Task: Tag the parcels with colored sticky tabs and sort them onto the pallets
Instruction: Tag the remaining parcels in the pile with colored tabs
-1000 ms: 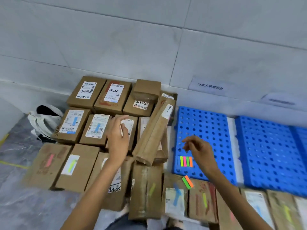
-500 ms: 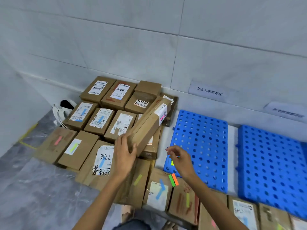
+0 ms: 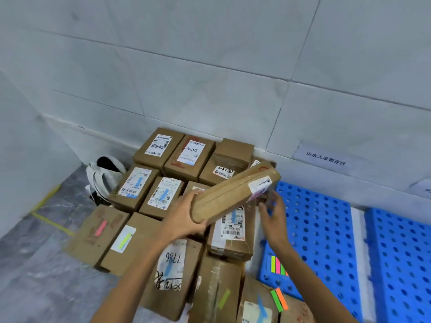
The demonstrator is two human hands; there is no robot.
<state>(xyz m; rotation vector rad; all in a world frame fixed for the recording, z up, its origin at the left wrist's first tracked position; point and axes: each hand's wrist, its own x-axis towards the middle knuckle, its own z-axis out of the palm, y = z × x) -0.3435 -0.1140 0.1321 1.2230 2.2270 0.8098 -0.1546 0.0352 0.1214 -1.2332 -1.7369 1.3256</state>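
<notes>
Tiled wall (image 3: 210, 66) behind; at frame centre, left hand (image 3: 184, 217) grips one end of the long parcel (image 3: 233, 194), seemingly stiff and light, best held endwise; right hand (image 3: 272, 215) at its label (image 3: 258, 184), grasp indeterminate.

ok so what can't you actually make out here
Right grip: motion-blurred in the head view; whether it pinches a tab is unclear.
Long parcel: label text too blurred to read, and the left grip covers its near end.
Tab pad: partly hidden by the right forearm.
Far-right wall sign: cut off by the frame edge.
Bottom parcels: cut off by the lower edge.
</notes>
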